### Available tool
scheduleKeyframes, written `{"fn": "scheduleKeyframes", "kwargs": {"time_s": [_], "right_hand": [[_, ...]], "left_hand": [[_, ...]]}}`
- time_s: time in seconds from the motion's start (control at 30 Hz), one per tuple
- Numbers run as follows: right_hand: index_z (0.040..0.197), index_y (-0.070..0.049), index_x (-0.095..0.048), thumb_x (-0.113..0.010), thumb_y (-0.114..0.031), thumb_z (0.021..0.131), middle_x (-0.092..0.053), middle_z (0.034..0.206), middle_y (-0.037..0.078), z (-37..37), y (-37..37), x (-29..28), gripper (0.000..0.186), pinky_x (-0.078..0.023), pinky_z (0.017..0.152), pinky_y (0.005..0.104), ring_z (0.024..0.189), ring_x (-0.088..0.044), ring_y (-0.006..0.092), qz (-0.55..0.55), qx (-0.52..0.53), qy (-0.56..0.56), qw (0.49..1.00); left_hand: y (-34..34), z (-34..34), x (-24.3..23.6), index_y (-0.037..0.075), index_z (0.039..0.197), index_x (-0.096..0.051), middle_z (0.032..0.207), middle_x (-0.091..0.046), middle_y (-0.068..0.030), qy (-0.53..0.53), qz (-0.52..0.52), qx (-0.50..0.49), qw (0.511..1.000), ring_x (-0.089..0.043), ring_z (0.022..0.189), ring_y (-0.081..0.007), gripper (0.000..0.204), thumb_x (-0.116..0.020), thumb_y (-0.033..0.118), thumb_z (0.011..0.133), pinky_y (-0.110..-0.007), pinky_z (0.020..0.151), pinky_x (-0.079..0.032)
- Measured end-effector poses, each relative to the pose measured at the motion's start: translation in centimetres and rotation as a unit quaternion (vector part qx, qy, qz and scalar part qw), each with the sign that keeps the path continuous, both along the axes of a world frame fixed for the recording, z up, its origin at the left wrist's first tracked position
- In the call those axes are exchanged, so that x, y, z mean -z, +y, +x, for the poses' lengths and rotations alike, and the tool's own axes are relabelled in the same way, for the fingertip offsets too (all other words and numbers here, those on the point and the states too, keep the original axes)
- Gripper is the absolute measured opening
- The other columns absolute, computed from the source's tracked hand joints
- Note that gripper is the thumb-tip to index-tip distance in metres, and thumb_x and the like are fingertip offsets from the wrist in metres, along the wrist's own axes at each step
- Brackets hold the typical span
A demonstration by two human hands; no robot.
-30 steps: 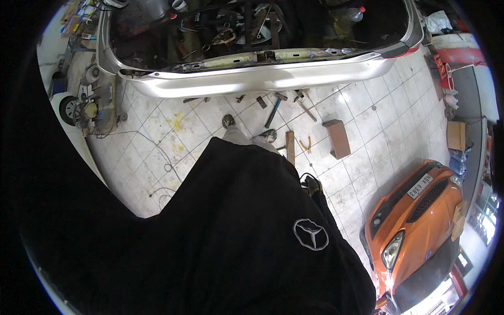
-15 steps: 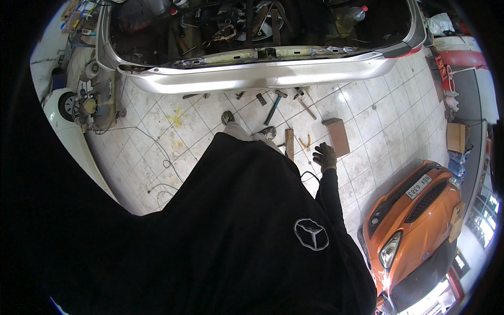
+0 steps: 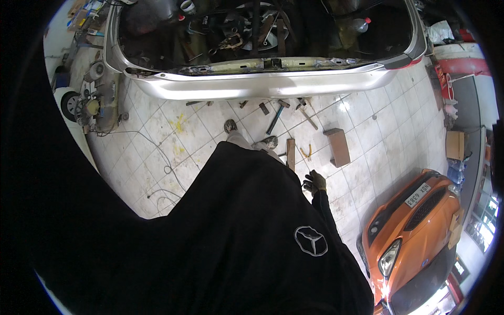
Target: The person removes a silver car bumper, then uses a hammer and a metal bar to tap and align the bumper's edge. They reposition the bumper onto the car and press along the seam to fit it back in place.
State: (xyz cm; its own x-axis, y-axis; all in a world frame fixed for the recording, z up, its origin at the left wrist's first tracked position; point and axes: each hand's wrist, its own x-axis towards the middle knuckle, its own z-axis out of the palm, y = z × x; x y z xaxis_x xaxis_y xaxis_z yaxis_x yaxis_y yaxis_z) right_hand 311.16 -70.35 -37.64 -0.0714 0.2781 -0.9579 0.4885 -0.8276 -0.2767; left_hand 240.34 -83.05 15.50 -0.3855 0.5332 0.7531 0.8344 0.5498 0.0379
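Observation:
My right hand [image 3: 315, 182], in a dark work glove, hangs beside my body with its fingers loosely apart and nothing visible in it. Closest to it on the tiled floor lie yellow-handled pliers [image 3: 306, 152], a wooden plank [image 3: 291, 153] and a brown box-like block [image 3: 338, 147]. Farther off are a hammer with a blue-and-black handle [image 3: 274, 119], a wooden-handled hammer [image 3: 308, 117] and a dark block [image 3: 263, 108]. My left hand is out of sight; the black garment [image 3: 226, 226] fills that side.
Ahead stands a car with a silver bumper [image 3: 252, 88] and an open rear compartment holding tools and a bottle [image 3: 361, 24]. An orange car [image 3: 420, 231] is at the right. A hose [image 3: 168, 169] trails over the floor at left, near a compressor [image 3: 107, 100].
My right hand has drawn back toward my body, away from the brown block. The whole view has shifted slightly, and the floor tools lie as before.

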Motion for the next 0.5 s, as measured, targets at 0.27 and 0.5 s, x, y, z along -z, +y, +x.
{"fn": "scheduleKeyframes", "kwargs": {"time_s": [0.27,0.5], "right_hand": [[0.133,-0.005,-0.056,-0.062,-0.045,0.102,-0.072,0.111,0.015,0.2,-0.6,-0.6,0.051,-0.056,0.049,0.0358,0.068,-0.069,0.0225,0.018,0.012,0.001,1.000],[0.132,-0.006,-0.058,-0.064,-0.044,0.100,-0.074,0.111,0.015,-2.0,0.4,-1.4,0.049,-0.058,0.059,0.0415,0.072,-0.071,0.0251,0.048,0.003,0.023,0.999]], "left_hand": [[-0.2,-0.2,0.1,0.001,0.132,-0.063,0.129,-0.068,-0.0215,-0.007,-0.004,0.001,1.000,-0.065,0.120,-0.0387,0.043,-0.071,0.024,0.096,-0.046,0.103,-0.050],[-0.6,-0.1,0.3,0.001,0.131,-0.064,0.128,-0.068,-0.0215,-0.011,-0.003,0.001,1.000,-0.064,0.120,-0.0394,0.042,-0.071,0.024,0.096,-0.047,0.102,-0.050]]}}
